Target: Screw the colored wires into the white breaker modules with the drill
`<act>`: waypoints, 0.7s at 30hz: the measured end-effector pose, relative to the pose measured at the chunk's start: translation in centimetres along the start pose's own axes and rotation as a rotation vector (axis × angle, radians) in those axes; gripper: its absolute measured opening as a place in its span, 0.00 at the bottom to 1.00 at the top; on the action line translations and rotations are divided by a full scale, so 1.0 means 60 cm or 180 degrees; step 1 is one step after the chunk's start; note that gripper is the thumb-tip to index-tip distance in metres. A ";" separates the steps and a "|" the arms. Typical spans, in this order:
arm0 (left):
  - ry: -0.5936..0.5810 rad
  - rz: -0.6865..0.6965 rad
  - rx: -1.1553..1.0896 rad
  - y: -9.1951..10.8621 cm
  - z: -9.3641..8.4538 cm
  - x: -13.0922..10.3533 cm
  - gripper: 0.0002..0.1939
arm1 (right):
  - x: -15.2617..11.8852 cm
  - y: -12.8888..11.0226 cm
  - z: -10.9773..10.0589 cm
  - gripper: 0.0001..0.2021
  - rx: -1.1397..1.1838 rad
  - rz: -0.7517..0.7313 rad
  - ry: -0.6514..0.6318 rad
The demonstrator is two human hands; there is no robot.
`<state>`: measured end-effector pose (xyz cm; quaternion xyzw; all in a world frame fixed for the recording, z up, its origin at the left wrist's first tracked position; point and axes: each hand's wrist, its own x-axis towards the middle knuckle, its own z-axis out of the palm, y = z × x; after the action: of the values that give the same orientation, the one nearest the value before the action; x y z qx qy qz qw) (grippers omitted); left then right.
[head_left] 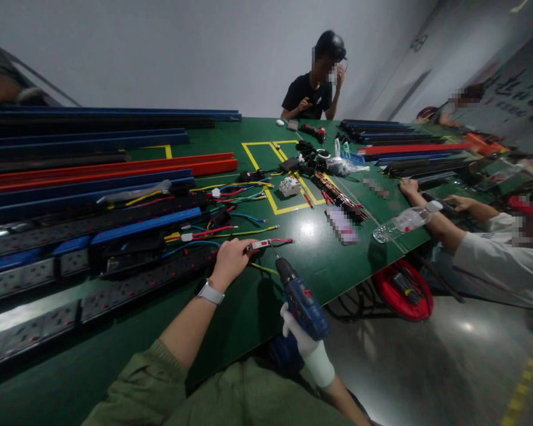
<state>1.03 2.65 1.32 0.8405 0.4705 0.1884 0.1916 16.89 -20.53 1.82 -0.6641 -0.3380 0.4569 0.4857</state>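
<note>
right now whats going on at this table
The person's left hand pins a small white part with red wires to the green table. The gloved right hand holds a blue cordless screwdriver, its bit aimed at that part. Two other people sit at the table.

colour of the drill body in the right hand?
Blue, with a black chuck. The drill in the gloved right hand shows best in the head view.
</note>
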 end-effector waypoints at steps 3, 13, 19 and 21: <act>0.0031 0.0004 0.0007 -0.002 0.003 0.001 0.16 | 0.001 0.011 0.000 0.14 -0.0054 -0.0028 -0.0028; 0.0107 0.0067 -0.0015 -0.005 0.005 -0.001 0.15 | 0.002 0.004 0.002 0.15 -0.0071 -0.0058 -0.0063; 0.0072 0.0050 -0.0013 -0.004 0.004 0.000 0.16 | -0.002 -0.018 0.002 0.17 -0.0193 -0.0080 -0.0044; 0.0064 0.0038 -0.0021 -0.004 0.003 0.000 0.15 | -0.002 -0.020 0.003 0.17 -0.0236 -0.0126 -0.0083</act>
<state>0.98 2.74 1.05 0.8407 0.4667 0.1995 0.1886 16.66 -20.19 2.99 -0.6689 -0.3740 0.4430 0.4652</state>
